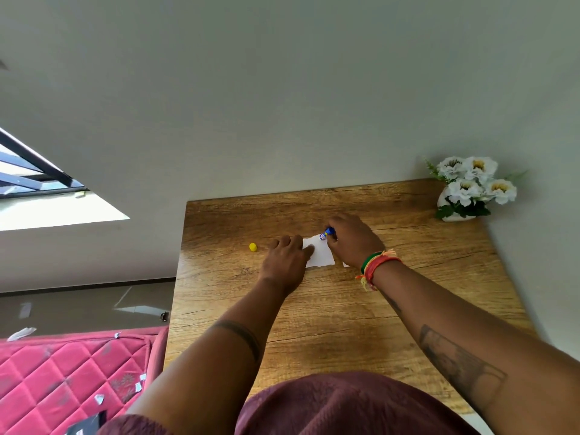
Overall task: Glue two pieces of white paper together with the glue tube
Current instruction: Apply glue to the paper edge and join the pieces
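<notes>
Pinning the torn white paper piece (320,254) flat with my left hand's (287,262) spread fingers, I press the small blue glue tube (326,233), clenched in my right hand (353,238), onto the paper's far edge; light, even strokes seem best.

A single head-worn view is given, so no part of the scene is shared between views. The scene is seen from above and behind the forearms, facing forward and down over a wooden table (345,309) pushed against a pale wall (282,89). Wide-angle distortion is seen in the splayed table edges. The left hand (287,262) and right hand (353,240) are viewed at arm's length, near the frame's centre. The far right corner is marked by a vase of white flowers (470,189). A red quilted mattress (72,378) and a window (37,180) are caught at the left margin.
</notes>
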Available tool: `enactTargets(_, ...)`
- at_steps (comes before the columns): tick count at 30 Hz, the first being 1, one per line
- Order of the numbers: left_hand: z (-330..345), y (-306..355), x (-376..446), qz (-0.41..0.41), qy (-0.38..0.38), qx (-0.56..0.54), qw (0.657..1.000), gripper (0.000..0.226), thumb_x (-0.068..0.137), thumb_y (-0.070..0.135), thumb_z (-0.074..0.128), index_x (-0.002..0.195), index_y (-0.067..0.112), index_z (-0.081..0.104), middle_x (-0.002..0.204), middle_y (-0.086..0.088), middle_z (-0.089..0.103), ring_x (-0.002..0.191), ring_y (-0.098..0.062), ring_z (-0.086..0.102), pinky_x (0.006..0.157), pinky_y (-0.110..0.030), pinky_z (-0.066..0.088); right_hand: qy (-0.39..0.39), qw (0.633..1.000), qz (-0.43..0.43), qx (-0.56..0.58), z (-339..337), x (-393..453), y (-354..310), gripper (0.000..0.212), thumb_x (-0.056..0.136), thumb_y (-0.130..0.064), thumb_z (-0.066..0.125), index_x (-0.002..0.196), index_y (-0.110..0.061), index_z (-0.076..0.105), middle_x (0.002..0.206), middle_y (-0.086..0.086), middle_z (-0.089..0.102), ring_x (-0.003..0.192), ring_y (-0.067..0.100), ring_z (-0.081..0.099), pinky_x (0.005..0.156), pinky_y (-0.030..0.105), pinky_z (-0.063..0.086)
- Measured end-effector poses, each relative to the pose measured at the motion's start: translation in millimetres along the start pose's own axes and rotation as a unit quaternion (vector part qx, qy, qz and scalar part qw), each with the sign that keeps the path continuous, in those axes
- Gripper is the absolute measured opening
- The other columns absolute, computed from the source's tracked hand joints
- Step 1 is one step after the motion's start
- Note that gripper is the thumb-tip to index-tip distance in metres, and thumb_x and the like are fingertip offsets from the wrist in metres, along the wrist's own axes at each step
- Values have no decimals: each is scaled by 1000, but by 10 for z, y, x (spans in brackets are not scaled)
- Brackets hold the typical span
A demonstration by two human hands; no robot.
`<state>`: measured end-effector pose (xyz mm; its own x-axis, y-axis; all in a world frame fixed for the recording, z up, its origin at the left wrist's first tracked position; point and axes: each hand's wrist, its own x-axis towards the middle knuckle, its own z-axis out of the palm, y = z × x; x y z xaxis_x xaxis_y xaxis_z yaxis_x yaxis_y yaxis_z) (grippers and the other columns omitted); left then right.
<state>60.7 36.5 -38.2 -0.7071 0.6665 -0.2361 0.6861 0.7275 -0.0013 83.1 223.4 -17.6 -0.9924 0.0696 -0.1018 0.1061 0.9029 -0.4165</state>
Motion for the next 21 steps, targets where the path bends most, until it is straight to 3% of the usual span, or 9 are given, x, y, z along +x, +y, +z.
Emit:
enactTargets(12,-47,35,-1,-3,-13,13,1000,50,104,25,40,154,24,42,136,-12,48,121,-36,46,100,-46,37,-27,995,-63,-77,-50,32,-46,13,93,-21,59,104,-16,64,109,4,64,103,24,56,77,29,36)
enactTargets(16,-53,47,-4,-3,-12,14,1000,49,103,24,42,153,23,44,135,-11,49,120,-36,47,100,-46,38,-46,991,-67,-103,-76,9,-112,21,93,-20,61,112,-13,68,117,6,65,109,26,58,86,33,45)
enactTargets(21,-66,62,-14,-9,-18,18,1000,49,103,24,42,153,22,43,137,-12,48,122,-36,47,101,-46,38,-53,991,-55,-113,-66,-86,-137,19,92,-20,62,109,-17,68,116,5,67,106,26,60,82,34,49)
